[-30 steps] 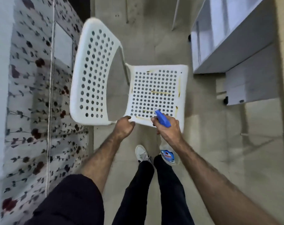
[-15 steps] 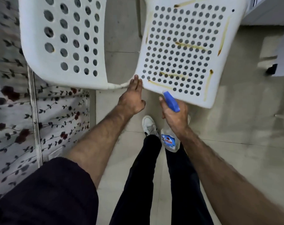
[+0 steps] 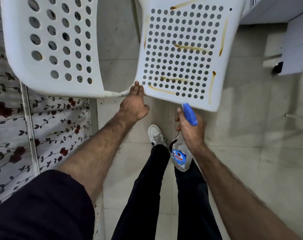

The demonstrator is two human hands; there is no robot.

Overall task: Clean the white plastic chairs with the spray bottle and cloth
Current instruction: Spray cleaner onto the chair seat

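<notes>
The left hand [image 3: 133,106] touches the stained white chair [image 3: 181,49] at its seat corner; the right hand [image 3: 192,130] grips a blue-nozzled spray bottle [image 3: 180,156] beside it.

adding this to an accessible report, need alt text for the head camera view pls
Seen from above, a person's right hand holds a spray bottle with its blue nozzle aimed at a white plastic chair whose perforated seat has brown streaks. The left hand touches the seat's near corner with straight fingers.
</notes>
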